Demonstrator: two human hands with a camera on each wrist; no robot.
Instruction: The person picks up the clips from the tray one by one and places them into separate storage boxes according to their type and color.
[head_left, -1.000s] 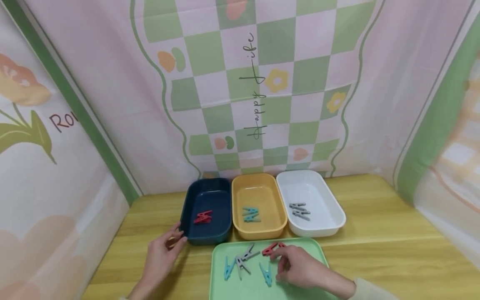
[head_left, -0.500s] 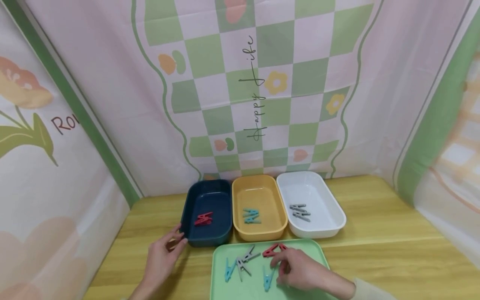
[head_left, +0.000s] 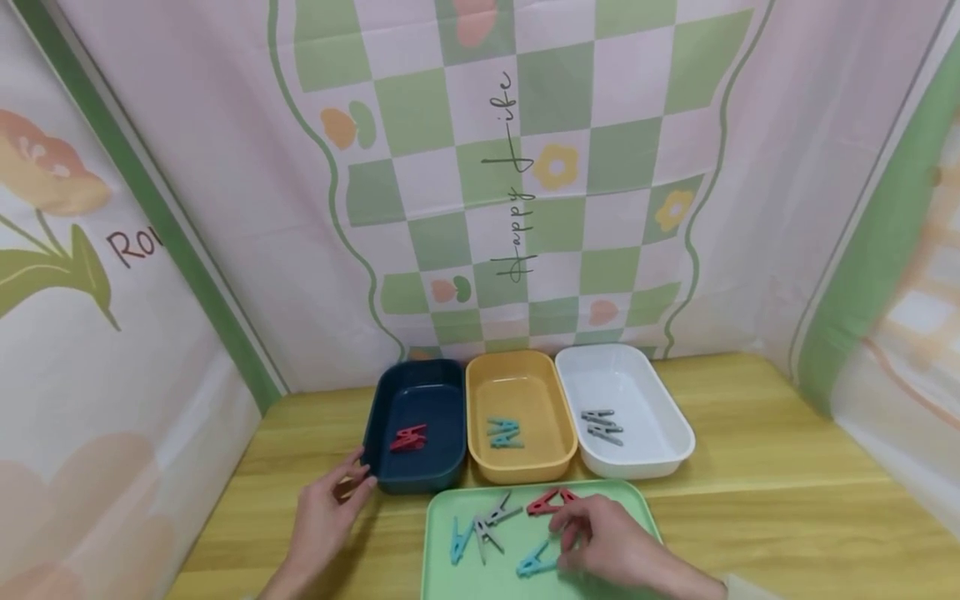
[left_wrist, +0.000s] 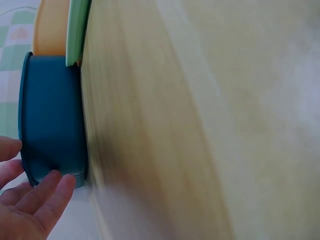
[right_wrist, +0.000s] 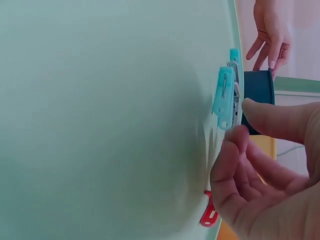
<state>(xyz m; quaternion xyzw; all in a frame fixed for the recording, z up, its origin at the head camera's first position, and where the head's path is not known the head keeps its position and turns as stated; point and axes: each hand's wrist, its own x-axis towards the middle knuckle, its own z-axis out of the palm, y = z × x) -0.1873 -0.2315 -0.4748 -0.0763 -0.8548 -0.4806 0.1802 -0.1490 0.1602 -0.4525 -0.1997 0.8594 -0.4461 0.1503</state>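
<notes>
My left hand rests relaxed fingers against the near left corner of the dark blue bin; several red clothespins lie inside. Over the green tray, my right hand has thumb and bent fingers right at the legs of a light blue clothespin; I cannot tell if they pinch it. In the right wrist view that blue clothespin is by the thumb tip. Also on the tray are two grey clothespins, another blue clothespin and red clothespins, partly behind the right hand.
Right of the dark blue bin, a yellow bin holds blue clothespins and a white bin holds grey clothespins. All three stand along the back of the wooden table, against a patterned cloth.
The blue clothespin by my right hand has swung round, its legs now pointing right toward the thumb. My right hand has shifted slightly right. The left hand keeps its place.
</notes>
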